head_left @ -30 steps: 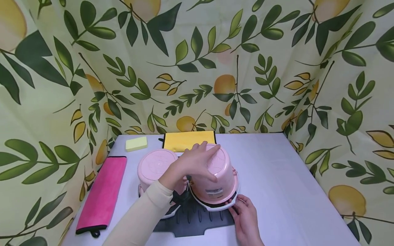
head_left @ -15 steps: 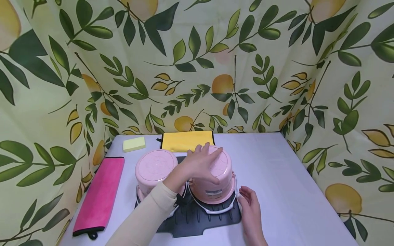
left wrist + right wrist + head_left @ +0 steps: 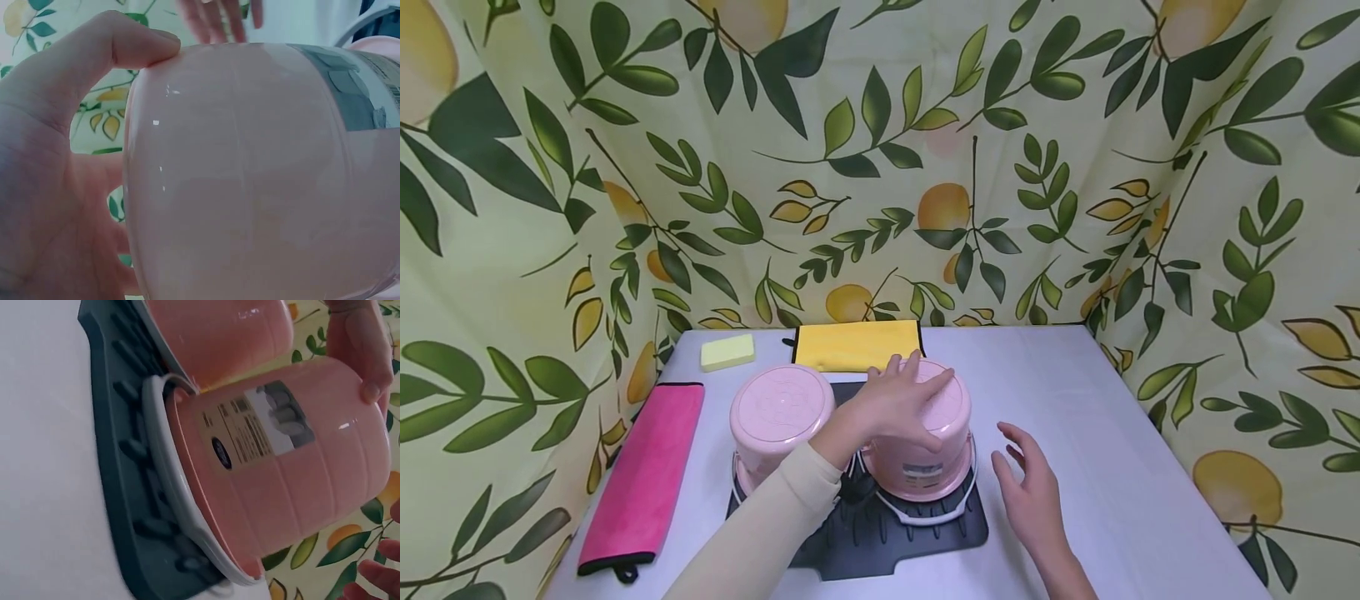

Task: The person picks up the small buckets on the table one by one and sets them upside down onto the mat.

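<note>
Two pink buckets stand upside down on a dark grey ridged drying mat. My left hand grips the base of the right bucket, its fingers spread over the bottom and its thumb on the side. In the left wrist view the thumb wraps the edge of this bucket. Its white handle lies low at the front, over the mat. My right hand hovers just right of the bucket, touching nothing, with loosely bent fingers. The left bucket is partly hidden by my left sleeve.
A pink cloth lies at the left of the white table. At the back are a pale yellow sponge and a yellow cloth. Leaf-patterned curtains enclose the back and sides.
My right hand has let go of the bucket's handle and moved away to the right. The handle has dropped lower toward the mat. My left hand stays on the bucket, which now sits slightly more upright.
</note>
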Demonstrator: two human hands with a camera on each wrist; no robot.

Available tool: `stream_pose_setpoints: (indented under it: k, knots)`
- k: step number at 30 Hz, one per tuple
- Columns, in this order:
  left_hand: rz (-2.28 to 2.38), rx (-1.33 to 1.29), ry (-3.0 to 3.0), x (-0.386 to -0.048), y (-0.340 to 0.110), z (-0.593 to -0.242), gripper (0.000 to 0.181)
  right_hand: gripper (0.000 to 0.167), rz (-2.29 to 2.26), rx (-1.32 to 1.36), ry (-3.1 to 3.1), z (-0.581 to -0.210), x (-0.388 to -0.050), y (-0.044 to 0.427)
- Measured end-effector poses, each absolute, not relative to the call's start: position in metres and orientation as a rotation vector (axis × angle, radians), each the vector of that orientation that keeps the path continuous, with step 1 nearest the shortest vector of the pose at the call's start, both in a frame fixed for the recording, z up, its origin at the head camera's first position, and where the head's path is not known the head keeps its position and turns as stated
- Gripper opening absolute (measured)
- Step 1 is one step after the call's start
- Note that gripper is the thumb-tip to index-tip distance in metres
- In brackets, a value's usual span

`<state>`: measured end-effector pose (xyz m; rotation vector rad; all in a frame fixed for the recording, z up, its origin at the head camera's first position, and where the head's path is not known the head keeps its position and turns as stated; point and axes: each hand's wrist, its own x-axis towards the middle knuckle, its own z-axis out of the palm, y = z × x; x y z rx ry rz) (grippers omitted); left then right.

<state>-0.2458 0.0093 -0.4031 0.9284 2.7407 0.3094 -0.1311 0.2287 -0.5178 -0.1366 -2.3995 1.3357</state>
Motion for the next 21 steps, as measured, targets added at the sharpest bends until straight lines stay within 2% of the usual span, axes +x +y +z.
stream_pose_setpoints:
  k: [13,21]
  knots:
    - [0.324,0.982,2.739,-0.243,0.009,-0.403,0.109,0.058,0.801,0.224,-2.463,-0.505,-0.143,0.250]
    - [0.350,1.105,2.944,-0.217,-0.026,-0.393,0.122,0.070,0.591,0.382,-2.487,-0.496,-0.147,0.263]
